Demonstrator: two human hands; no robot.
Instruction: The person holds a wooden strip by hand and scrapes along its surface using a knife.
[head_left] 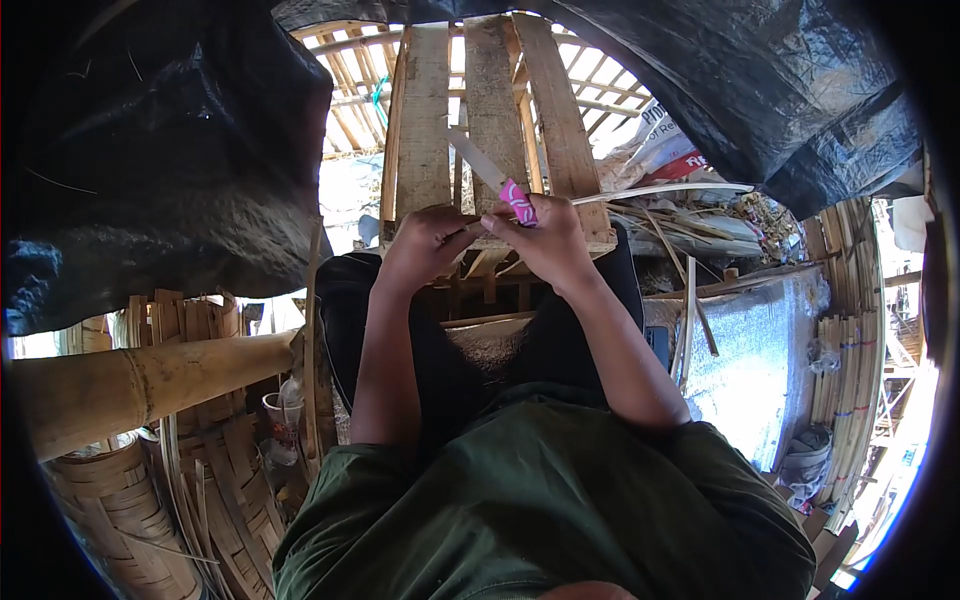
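Both my hands are close together over the near end of a slatted wooden bench [425, 150]. My right hand [556, 243] is closed around a knife; its pink-and-white patterned handle [519, 202] shows above the fingers, and the blade [476, 158] points forward and left over the slats. A thin pale bamboo strip [660, 189] passes through the right hand and sticks out to the right. My left hand [425, 240] is closed, pinching the strip's other part between thumb and fingers. The left fingertips are partly hidden.
Black plastic sheeting [160, 160] hangs at the left and upper right. A thick bamboo pole [170, 385] lies at left, above woven bamboo baskets [130, 530]. Cut strips [690, 230] and a white sack [745, 350] are on the right, with bundled bamboo slats [845, 370] beyond.
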